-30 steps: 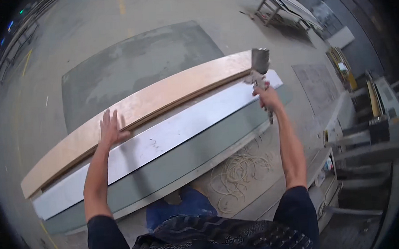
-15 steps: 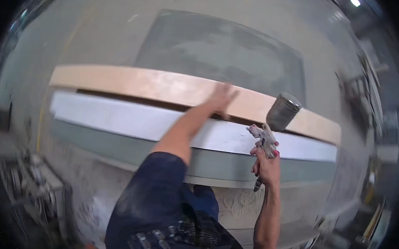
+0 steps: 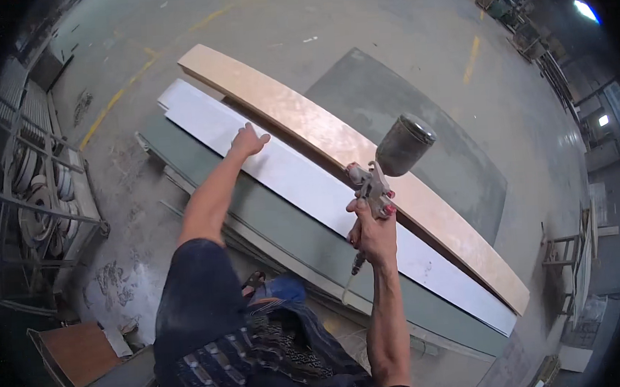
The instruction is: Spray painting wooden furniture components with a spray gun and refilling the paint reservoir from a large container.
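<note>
My right hand (image 3: 376,235) is wrapped round the handle of a spray gun (image 3: 372,190). A dark grey paint cup (image 3: 405,145) sits tilted on top of the gun, and a hose fitting (image 3: 357,263) hangs below the grip. The gun is over the right half of two long boards. Over the upper left part of the white board (image 3: 302,187) is my left hand (image 3: 250,140), empty, thumb apart from the loosely bent fingers; whether it touches the board I cannot tell. A pale wooden board (image 3: 283,96) lies beyond the white one, with a dark gap between them.
A grey-green panel (image 3: 276,213) lies under the boards; another grey-green sheet (image 3: 419,116) is beyond them. At left stands a metal rack (image 3: 40,189) with coiled material, near a brown board (image 3: 82,353). A frame (image 3: 569,256) stands at right. Yellow lines (image 3: 116,99) mark the floor.
My left hand has moved left, from the gap between the boards to over the white board. The view has turned, so the boards now slant down to the right. The spray gun stays in my right hand.
</note>
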A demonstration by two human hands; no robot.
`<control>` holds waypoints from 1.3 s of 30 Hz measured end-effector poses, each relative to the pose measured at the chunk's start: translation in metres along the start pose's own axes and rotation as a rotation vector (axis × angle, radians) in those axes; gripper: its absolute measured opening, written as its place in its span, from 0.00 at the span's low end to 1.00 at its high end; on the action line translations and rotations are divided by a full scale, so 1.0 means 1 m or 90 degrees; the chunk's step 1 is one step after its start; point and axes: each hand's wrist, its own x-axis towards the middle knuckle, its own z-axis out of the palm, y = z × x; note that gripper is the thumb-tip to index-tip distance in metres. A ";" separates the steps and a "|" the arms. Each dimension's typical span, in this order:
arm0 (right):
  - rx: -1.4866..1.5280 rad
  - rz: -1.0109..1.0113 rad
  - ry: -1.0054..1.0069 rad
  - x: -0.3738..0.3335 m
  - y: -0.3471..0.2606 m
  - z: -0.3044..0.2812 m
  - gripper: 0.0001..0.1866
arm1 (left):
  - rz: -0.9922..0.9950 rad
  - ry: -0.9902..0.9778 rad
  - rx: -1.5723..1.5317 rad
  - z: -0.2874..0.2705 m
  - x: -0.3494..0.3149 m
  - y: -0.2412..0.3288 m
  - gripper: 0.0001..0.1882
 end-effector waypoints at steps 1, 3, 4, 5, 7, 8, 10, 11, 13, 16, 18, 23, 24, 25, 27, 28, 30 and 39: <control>-0.020 0.003 -0.015 -0.003 -0.002 0.020 0.15 | 0.065 0.065 -0.025 -0.012 -0.013 -0.028 0.41; -0.073 -0.014 -0.027 -0.018 0.010 0.069 0.13 | 0.123 0.079 -0.180 -0.019 -0.065 -0.097 0.33; -0.055 -0.038 -0.042 -0.029 0.021 0.096 0.13 | 0.119 0.035 -0.310 -0.015 -0.098 -0.131 0.30; -0.045 -0.072 -0.025 -0.040 0.034 0.124 0.12 | 0.160 0.056 -0.347 -0.005 -0.137 -0.165 0.26; 0.014 -0.161 -0.033 -0.052 0.048 0.168 0.10 | 0.175 0.027 -0.251 0.006 -0.206 -0.219 0.21; 0.019 -0.200 -0.085 -0.053 0.052 0.189 0.11 | 0.138 -0.069 -0.338 0.004 -0.235 -0.243 0.20; 0.014 -0.155 -0.126 -0.059 0.061 0.236 0.12 | 0.002 -0.075 -0.411 -0.009 -0.294 -0.291 0.18; 0.013 -0.124 -0.162 -0.067 0.066 0.256 0.13 | -0.042 0.007 -0.386 -0.021 -0.317 -0.314 0.18; 0.040 -0.079 -0.191 -0.087 0.079 0.303 0.12 | -0.073 0.075 -0.383 -0.056 -0.344 -0.358 0.19; 0.003 -0.115 -0.211 -0.097 0.087 0.377 0.09 | -0.154 0.065 -0.356 -0.101 -0.359 -0.410 0.20; -0.050 -0.190 -0.210 -0.097 0.084 0.423 0.06 | -0.136 0.099 -0.381 -0.123 -0.353 -0.434 0.21; -0.124 -0.261 -0.171 -0.084 0.054 0.540 0.09 | -0.127 0.119 -0.457 -0.169 -0.329 -0.484 0.20; -0.129 -0.276 -0.162 -0.083 0.051 0.564 0.08 | -0.075 0.107 -0.469 -0.180 -0.325 -0.498 0.19; -0.137 -0.261 -0.168 -0.082 0.050 0.588 0.08 | -0.040 0.101 -0.477 -0.192 -0.323 -0.515 0.18; -0.129 -0.271 -0.148 -0.076 0.051 0.640 0.08 | -0.093 0.071 -0.475 -0.217 -0.315 -0.555 0.18; -0.126 -0.276 -0.165 -0.072 0.052 0.667 0.08 | -0.074 0.048 -0.515 -0.229 -0.312 -0.578 0.18; -0.157 -0.224 -0.155 -0.062 0.056 0.720 0.07 | -0.114 0.049 -0.531 -0.258 -0.299 -0.629 0.17; -0.207 -0.303 -0.151 0.018 0.060 0.925 0.07 | -0.199 0.194 -0.340 -0.433 -0.220 -0.828 0.16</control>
